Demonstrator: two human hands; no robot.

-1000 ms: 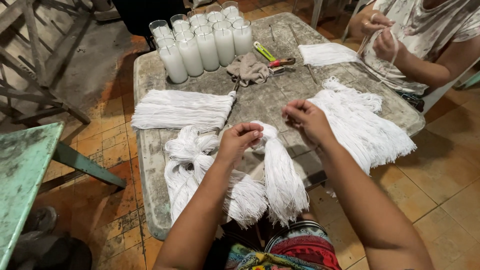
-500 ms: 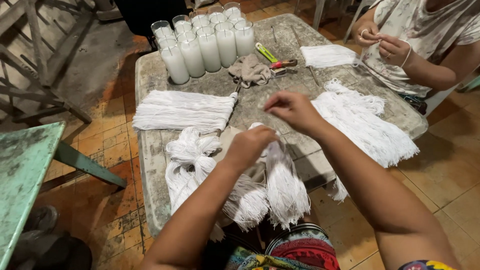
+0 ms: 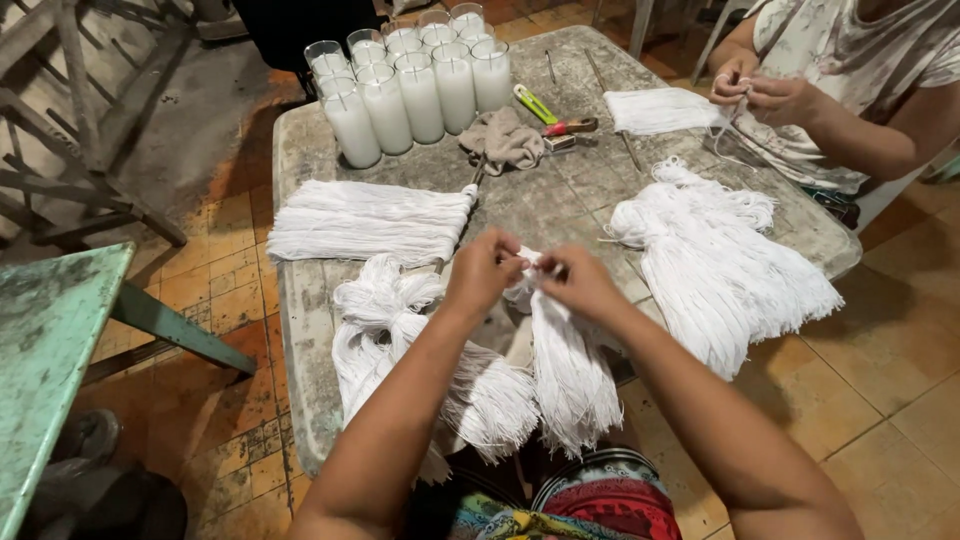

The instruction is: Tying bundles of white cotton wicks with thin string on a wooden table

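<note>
My left hand and my right hand meet at the top of a white string bundle that hangs over the near edge of the worn grey table. Both hands pinch its knotted head. Left of it lie more tied white bundles. A flat sheaf of white strings rests further back on the left. A large heap of white strings spreads on the right.
Several glass candles filled with white wax stand at the far left of the table. A beige rag and a cutter lie mid-table. Another person across handles white string. A green table stands at left.
My right hand, raised above the table half a second ago, has come back down to the bundle's head, where it meets my left hand.
</note>
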